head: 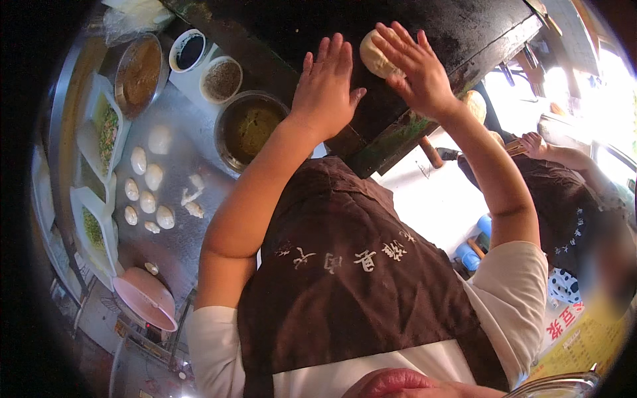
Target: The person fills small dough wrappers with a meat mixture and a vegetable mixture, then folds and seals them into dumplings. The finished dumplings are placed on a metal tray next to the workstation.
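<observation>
My left hand (326,87) is held flat over the edge of a dark griddle-like surface (328,30), with its fingers extended and nothing in it. To its right, my right hand (415,67) is spread over a round, pale dough cake (371,54) on that surface. The hand hides the cake's right side, and I cannot tell how firmly the palm touches it. Just left of my left forearm sits a steel bowl of oily liquid (251,127).
Several dough pieces (148,201) lie on a metal worktop (174,134) at left. Around them stand a bowl of brown paste (139,74), a tub of ground spice (221,79), trays of chopped greens (107,129) and a pink basin (147,298). Another person's hand (533,145) holds tongs at right.
</observation>
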A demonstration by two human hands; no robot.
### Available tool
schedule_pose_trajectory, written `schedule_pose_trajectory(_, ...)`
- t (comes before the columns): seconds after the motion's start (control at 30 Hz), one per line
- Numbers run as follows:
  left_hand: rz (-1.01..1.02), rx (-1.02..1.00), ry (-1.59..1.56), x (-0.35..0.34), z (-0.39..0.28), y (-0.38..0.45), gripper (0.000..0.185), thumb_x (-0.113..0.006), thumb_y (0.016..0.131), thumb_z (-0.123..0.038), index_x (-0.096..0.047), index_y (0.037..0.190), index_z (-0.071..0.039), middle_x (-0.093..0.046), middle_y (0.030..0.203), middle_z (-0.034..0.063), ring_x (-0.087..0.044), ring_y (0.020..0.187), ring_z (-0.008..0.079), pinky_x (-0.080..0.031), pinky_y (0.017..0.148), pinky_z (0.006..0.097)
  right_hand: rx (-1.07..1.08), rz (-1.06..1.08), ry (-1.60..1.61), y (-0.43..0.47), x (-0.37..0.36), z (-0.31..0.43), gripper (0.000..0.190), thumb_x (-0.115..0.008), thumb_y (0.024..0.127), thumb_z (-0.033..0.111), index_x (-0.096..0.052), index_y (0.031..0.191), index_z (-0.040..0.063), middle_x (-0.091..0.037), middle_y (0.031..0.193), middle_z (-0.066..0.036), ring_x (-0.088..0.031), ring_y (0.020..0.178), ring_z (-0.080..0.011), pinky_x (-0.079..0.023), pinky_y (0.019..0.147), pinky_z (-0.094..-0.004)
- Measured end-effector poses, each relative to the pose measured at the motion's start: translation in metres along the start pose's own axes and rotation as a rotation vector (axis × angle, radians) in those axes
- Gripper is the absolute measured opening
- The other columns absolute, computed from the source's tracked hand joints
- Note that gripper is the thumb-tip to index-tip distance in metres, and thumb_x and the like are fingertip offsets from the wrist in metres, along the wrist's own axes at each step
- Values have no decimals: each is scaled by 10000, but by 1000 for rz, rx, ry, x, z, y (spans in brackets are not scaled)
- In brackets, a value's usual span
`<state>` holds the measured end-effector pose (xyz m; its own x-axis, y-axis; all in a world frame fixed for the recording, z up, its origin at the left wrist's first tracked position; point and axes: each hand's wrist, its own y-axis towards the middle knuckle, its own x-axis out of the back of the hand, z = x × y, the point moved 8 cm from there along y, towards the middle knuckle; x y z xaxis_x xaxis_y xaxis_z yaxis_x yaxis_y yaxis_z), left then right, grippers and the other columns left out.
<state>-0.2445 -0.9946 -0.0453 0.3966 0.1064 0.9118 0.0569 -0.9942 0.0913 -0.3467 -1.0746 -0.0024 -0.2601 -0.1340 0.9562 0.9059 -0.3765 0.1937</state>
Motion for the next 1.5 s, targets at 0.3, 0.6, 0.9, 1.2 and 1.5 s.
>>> schedule_pose_trajectory(0.3, 64, -88, -20, -18, -43, 1, 860, -563, 859, -503, -236, 1439, 40, -198, 1510, 238, -168, 1422, 331, -154, 1140, 488, -6, 16, -24, 11, -32, -16, 445, -312, 1019, 331, -477, 1353, 87, -476, 1386, -113, -347, 1359, -235, -188, 1149, -401)
schedule_pose_trajectory(0.6, 32, -315, 104, -11, -3, 44, 818, -526, 862, -559, -281, 1448, -44, -265, 1518, 112, -251, 1404, 249, -172, 1154, 429, -96, 33, -38, -18, -30, -25, 506, -366, 1006, 334, -338, 1440, 74, -316, 1491, -154, -227, 1416, -251, -155, 1146, -367)
schedule_pose_trajectory(0.9, 0, -344, 51, -7, 1, 18, 712, -485, 910, -517, -320, 1439, -70, -325, 1492, 106, -260, 1402, 247, -165, 1143, 470, -127, 118, 52, -45, -24, -6, 613, -551, 908, 295, -324, 1441, 97, -263, 1512, -139, -241, 1404, -304, -185, 1141, -452)
schedule_pose_trajectory(1.2, -126, -140, -64, 10, 18, 3, 602, -506, 940, -335, -329, 1412, -7, -315, 1485, 166, -262, 1393, 320, -170, 1126, 518, -19, 1, 53, -13, -6, 15, 501, -554, 903, 283, -453, 1366, 118, -386, 1455, -55, -343, 1354, -250, -292, 1118, -396)
schedule_pose_trajectory(1.5, -42, -108, -29, 4, 7, -10, 627, -553, 909, -310, -329, 1406, 1, -329, 1476, 169, -270, 1390, 321, -169, 1122, 526, 32, 180, 67, -5, -33, 12, 426, -526, 928, 222, -494, 1344, 137, -409, 1445, -53, -317, 1372, -233, -265, 1125, -409)
